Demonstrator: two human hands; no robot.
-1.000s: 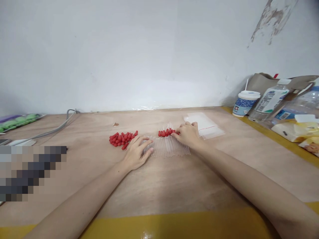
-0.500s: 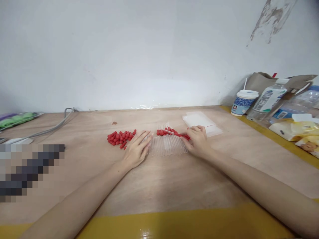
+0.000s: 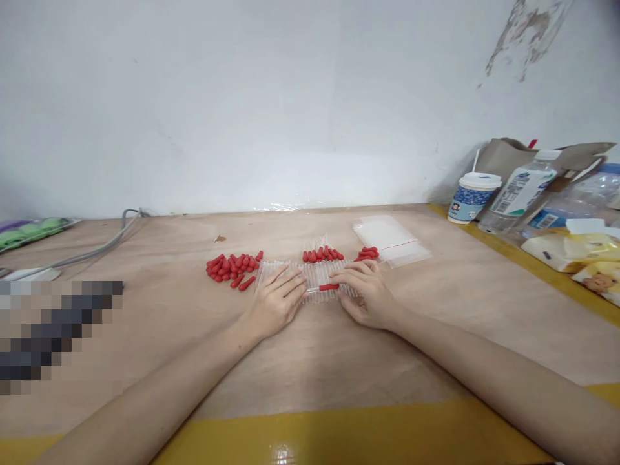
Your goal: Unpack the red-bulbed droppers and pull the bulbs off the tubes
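Note:
A row of clear thin tubes (image 3: 317, 271) lies on the wooden table (image 3: 310, 349), middle distance. My left hand (image 3: 275, 302) rests at its near left end, fingers pinched on one clear tube. My right hand (image 3: 367, 296) is at the near right end, fingertips closed on a red cap (image 3: 329, 287) at that tube's end, between the two hands. A pile of loose red caps (image 3: 232, 267) lies left of the row. Red-capped tube ends (image 3: 322, 255) show behind the row. A small bunch of red-capped pieces (image 3: 369, 252) lies to the right.
Clear zip bags (image 3: 392, 239) lie right of the tubes. A paper cup (image 3: 468, 197), bottles (image 3: 518, 194) and snack packets (image 3: 571, 248) crowd the right edge. A grey cable (image 3: 97, 248) and a green tray (image 3: 29, 232) are at the left. Yellow tape edges the table front.
My right hand came from the far side of the row to its near side, leaving a small red-capped bunch beside the bags. Both hands now meet on one tube with a red cap.

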